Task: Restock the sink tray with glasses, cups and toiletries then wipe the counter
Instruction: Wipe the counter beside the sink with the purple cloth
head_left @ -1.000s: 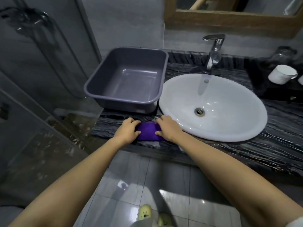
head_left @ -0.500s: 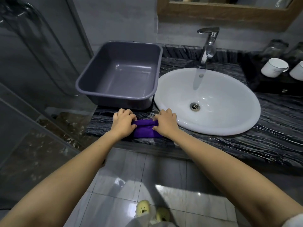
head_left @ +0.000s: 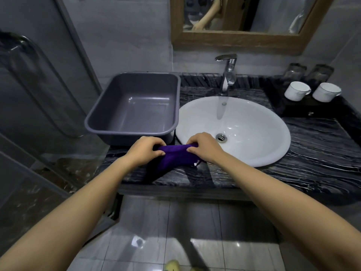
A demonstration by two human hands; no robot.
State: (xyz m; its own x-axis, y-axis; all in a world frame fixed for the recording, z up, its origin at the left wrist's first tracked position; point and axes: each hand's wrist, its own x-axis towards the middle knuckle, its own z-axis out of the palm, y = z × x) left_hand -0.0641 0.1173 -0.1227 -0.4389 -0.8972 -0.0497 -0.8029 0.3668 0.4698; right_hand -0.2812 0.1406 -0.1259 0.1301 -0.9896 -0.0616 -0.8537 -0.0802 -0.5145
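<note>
A purple cloth (head_left: 174, 156) is held up between both hands, just above the dark marbled counter (head_left: 316, 153) in front of the white sink (head_left: 244, 122). My left hand (head_left: 145, 150) pinches its left end and my right hand (head_left: 203, 146) pinches its right end; the cloth hangs loosely below them. On a dark tray (head_left: 293, 110) at the back right stand two white cups (head_left: 297, 90) (head_left: 326, 91), with two glasses (head_left: 296, 72) (head_left: 319, 74) behind them.
An empty grey plastic tub (head_left: 134, 106) sits on the counter left of the sink. A chrome faucet (head_left: 227, 75) rises behind the basin, below a wood-framed mirror (head_left: 240, 40). A glass shower panel (head_left: 35, 98) stands to the left. Tiled floor lies below the counter edge.
Both hands have closed on the cloth's ends and lifted it off the counter; it was lying flat under them before. The view has also tilted up a little.
</note>
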